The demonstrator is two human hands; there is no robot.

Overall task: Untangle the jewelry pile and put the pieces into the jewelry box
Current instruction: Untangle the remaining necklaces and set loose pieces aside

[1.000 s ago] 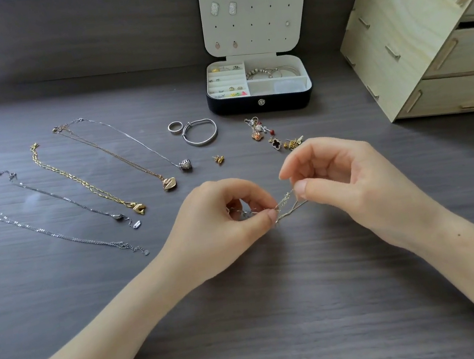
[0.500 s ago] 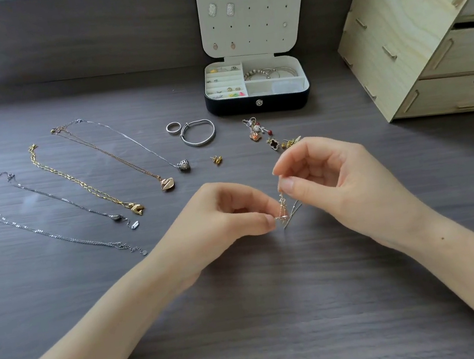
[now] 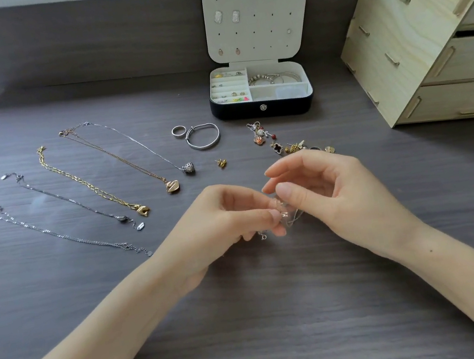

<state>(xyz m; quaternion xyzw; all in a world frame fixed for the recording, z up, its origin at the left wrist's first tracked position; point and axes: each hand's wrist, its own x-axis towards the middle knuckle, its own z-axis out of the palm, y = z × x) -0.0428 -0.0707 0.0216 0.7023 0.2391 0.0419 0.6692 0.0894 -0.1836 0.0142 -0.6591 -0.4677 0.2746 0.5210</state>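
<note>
View: one head-worn wide-angle camera is looking forward and down across the bench (image 3: pixel 282 326).
Nearness: it is hovering close over the left hand (image 3: pixel 216 231) and right hand (image 3: pixel 336 195), with the forearms entering from the bottom edge.
Centre: it is framing the tangled chain (image 3: pixel 290 217) between their fingers (image 3: pixel 268 214).
Far edge: it is reaching the open jewelry box (image 3: pixel 235 112) by the wall.

Illumination bright, soft and even. Pale sheen on bench (image 3: pixel 40 208) at centre left. Faint, diffuse shadows under both forearms (image 3: pixel 99 338) and beside the drawers (image 3: pixel 422 28), right of frame. Wide-angle bowing at upper left; drawers lean at upper right. Fingers (image 3: pixel 265 213) at centre slightly motion-blurred; remainder sharp.
</note>
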